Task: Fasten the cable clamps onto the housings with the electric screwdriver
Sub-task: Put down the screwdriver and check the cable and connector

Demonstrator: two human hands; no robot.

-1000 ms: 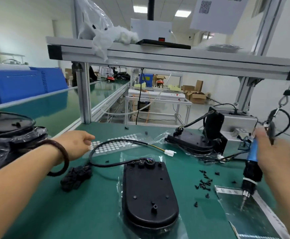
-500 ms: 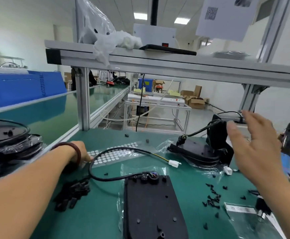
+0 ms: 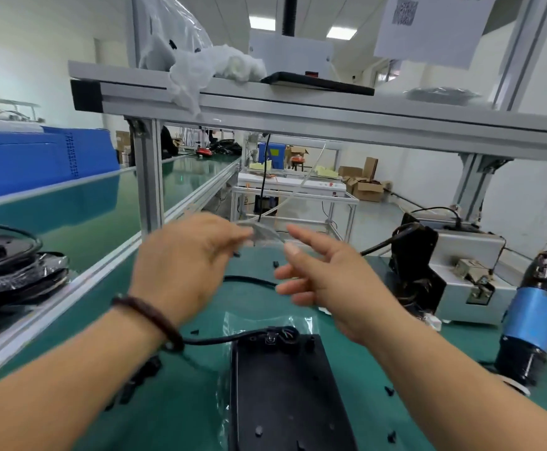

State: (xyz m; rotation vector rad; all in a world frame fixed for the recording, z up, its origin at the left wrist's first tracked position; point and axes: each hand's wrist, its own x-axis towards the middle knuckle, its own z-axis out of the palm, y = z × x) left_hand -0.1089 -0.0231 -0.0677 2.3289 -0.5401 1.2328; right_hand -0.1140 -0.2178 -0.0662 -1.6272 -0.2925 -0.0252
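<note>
The left hand (image 3: 184, 268) is up over the green table (image 3: 347, 346) and pinches a clear sheet (image 3: 262, 234) at its fingertips. The sheet looks blurry. The right hand (image 3: 324, 281) is just beside it, with its fingers straight and spread, holding nothing. The black housing (image 3: 285, 392) lies flat on the table below both hands, on a clear bag. A black cable (image 3: 213, 340) runs out of its far end. The blue screwdriver (image 3: 532, 320) is off to the right, and no hand touches it. Small black screws (image 3: 389, 390) lie near the housing.
</note>
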